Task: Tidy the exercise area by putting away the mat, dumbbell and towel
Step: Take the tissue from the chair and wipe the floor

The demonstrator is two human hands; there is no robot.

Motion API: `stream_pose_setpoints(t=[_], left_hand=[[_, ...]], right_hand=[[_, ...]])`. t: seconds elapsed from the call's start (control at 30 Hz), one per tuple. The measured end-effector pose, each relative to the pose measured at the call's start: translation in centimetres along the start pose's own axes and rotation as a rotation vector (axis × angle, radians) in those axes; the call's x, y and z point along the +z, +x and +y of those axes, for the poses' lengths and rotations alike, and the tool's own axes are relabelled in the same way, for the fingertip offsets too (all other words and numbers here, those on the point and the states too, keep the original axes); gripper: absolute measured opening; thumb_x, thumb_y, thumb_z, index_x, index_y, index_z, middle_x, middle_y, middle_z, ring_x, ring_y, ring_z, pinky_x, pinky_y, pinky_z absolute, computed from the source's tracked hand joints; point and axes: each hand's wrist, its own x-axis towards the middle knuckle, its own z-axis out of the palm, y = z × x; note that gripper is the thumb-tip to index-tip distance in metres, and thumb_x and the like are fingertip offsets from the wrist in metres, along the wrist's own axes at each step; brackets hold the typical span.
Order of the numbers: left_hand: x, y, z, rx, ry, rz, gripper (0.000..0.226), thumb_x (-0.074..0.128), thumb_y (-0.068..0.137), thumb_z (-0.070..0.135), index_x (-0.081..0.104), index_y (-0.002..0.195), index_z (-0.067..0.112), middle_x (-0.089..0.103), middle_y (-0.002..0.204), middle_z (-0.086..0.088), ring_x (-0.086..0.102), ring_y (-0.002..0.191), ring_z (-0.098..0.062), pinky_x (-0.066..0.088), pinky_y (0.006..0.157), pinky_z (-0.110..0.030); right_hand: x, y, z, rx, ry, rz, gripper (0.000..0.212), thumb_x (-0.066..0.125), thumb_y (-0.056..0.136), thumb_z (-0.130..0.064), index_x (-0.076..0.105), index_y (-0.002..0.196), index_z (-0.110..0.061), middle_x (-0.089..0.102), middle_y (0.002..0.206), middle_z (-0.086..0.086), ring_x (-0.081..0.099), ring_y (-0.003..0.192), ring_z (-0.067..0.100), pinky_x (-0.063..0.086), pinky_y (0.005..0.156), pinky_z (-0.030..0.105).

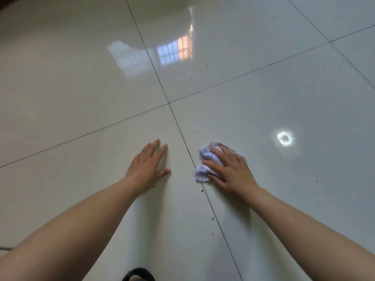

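A small crumpled white towel (204, 168) lies on the glossy tiled floor (263, 102), just right of a tile seam. My right hand (231, 169) rests on top of it with fingers spread, pressing it to the floor. My left hand (149, 165) lies flat on the tile to the left of the seam, fingers together and pointing away, holding nothing. No mat and no dumbbell appear in the head view.
Pale shiny tiles with dark grout lines cross near the middle. Small dark specks (202, 190) dot the floor near my hands. A window reflection (174, 50) and a round light glare (285, 138) show on the tiles. A dark shoe tip (138, 275) sits at the bottom edge.
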Motion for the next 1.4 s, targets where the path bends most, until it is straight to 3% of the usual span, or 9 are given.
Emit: stream_pose_setpoints(t=[0.2, 0.43, 0.5, 0.57, 0.67, 0.9, 1.1, 1.3, 1.4], left_hand=[[-0.3, 1.2, 0.1, -0.051, -0.043, 0.062, 0.077, 0.04, 0.093, 0.052, 0.0, 0.15, 0.019, -0.007, 0.158, -0.002, -0.002, 0.145, -0.02, 0.01, 0.118, -0.036], [-0.9, 2.2, 0.0, -0.034, 0.002, 0.04, 0.072, 0.038, 0.094, 0.049, 0.003, 0.15, 0.02, -0.005, 0.158, -0.003, -0.001, 0.145, -0.021, 0.013, 0.117, -0.04], [-0.6, 1.8, -0.3, -0.052, -0.006, 0.021, 0.071, 0.037, 0.095, 0.049, 0.0, 0.15, 0.023, -0.009, 0.158, 0.0, -0.004, 0.145, -0.02, 0.013, 0.117, -0.042], [-0.3, 1.4, -0.4, -0.059, -0.012, 0.018, 0.07, 0.036, 0.095, 0.049, -0.002, 0.149, 0.025, -0.011, 0.158, 0.002, -0.007, 0.145, -0.019, 0.012, 0.117, -0.043], [-0.1, 1.3, -0.2, -0.074, -0.001, 0.025, 0.068, 0.034, 0.096, 0.048, -0.002, 0.149, 0.024, -0.012, 0.158, 0.001, -0.007, 0.145, -0.02, 0.014, 0.116, -0.044], [-0.9, 1.6, -0.4, -0.047, 0.05, -0.035, 0.074, 0.037, 0.094, 0.051, -0.004, 0.15, 0.024, -0.012, 0.158, -0.001, -0.005, 0.145, -0.023, 0.019, 0.114, -0.043], [-1.5, 1.4, -0.1, -0.025, 0.04, -0.069, 0.074, 0.036, 0.094, 0.052, 0.0, 0.15, 0.022, -0.011, 0.158, -0.003, -0.003, 0.145, -0.024, 0.02, 0.115, -0.042], [-0.7, 0.4, 3.5, 0.204, 0.05, -0.004, 0.068, 0.043, 0.094, 0.045, 0.004, 0.149, 0.032, -0.009, 0.158, -0.002, 0.001, 0.145, -0.023, 0.02, 0.114, -0.038], [0.3, 0.1, 5.6, 0.225, 0.085, -0.06, 0.069, 0.04, 0.094, 0.048, 0.003, 0.149, 0.032, -0.008, 0.158, -0.001, 0.0, 0.145, -0.023, 0.019, 0.115, -0.042]], right_hand=[[0.3, 3.0, -2.4, 0.574, 0.127, 0.022, 0.047, 0.032, 0.086, -0.048, 0.056, 0.124, -0.032, 0.041, 0.144, 0.006, 0.028, 0.135, 0.029, 0.02, 0.105, 0.045], [1.4, 1.9, -3.0, 0.043, 0.037, 0.001, 0.037, 0.048, 0.082, -0.043, 0.058, 0.116, -0.032, 0.053, 0.134, 0.007, 0.047, 0.123, 0.031, 0.038, 0.094, 0.041], [0.4, 1.9, -1.6, 0.277, 0.079, 0.023, 0.043, 0.045, 0.082, -0.046, 0.057, 0.121, -0.032, 0.049, 0.138, 0.005, 0.043, 0.128, 0.027, 0.039, 0.098, 0.043], [-0.2, 2.5, -1.5, 0.569, 0.105, 0.027, 0.047, 0.041, 0.083, -0.046, 0.053, 0.127, -0.034, 0.037, 0.146, 0.001, 0.03, 0.136, 0.025, 0.021, 0.106, 0.04], [0.2, 4.2, -3.6, 0.723, 0.084, 0.04, 0.042, 0.041, 0.092, -0.04, 0.049, 0.133, -0.031, 0.027, 0.152, 0.002, 0.018, 0.14, 0.028, 0.01, 0.107, 0.042], [0.2, 0.7, -5.1, 0.343, -0.059, -0.082, 0.052, 0.039, 0.083, -0.053, 0.049, 0.13, -0.032, 0.043, 0.141, 0.01, 0.032, 0.128, 0.032, 0.042, 0.092, 0.047], [-1.4, -7.1, -2.3, 0.024, -0.131, -0.096, 0.053, 0.039, 0.086, -0.057, 0.044, 0.133, -0.035, 0.037, 0.142, 0.006, 0.041, 0.128, 0.031, 0.034, 0.091, 0.038], [-2.8, -7.6, -1.1, 0.211, -0.096, -0.056, 0.054, 0.039, 0.08, -0.059, 0.044, 0.127, -0.034, 0.04, 0.136, 0.005, 0.04, 0.121, 0.025, 0.046, 0.078, 0.036], [-2.5, -7.4, -0.4, 0.12, -0.068, -0.1, 0.053, 0.042, 0.081, -0.06, 0.048, 0.127, -0.033, 0.038, 0.14, 0.009, 0.036, 0.129, 0.029, 0.038, 0.092, 0.046]])
